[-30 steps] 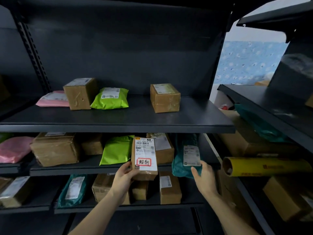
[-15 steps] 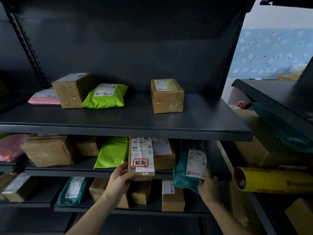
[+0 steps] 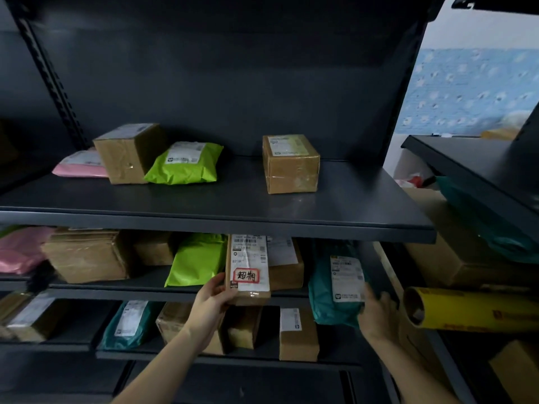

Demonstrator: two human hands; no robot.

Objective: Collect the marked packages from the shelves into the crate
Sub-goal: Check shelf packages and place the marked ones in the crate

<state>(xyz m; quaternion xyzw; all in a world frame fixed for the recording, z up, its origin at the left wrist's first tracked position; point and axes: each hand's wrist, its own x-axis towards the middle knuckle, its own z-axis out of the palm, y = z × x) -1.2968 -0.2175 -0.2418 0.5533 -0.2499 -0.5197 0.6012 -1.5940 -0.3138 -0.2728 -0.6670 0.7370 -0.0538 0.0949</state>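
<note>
at the front edge of the shelf [image 3: 116,288], left hand [image 3: 213,298] grips marked box [image 3: 247,269], right hand [image 3: 379,313] grips teal bag [image 3: 332,290]; better slide box out level.

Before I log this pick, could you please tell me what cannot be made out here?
All head view.
- crate: outside the frame.
- Fine print on marked box: too small, blurred.
- Fingertips of right hand: behind teal bag.
- Label of rear box: partly covered by marked box.
</note>
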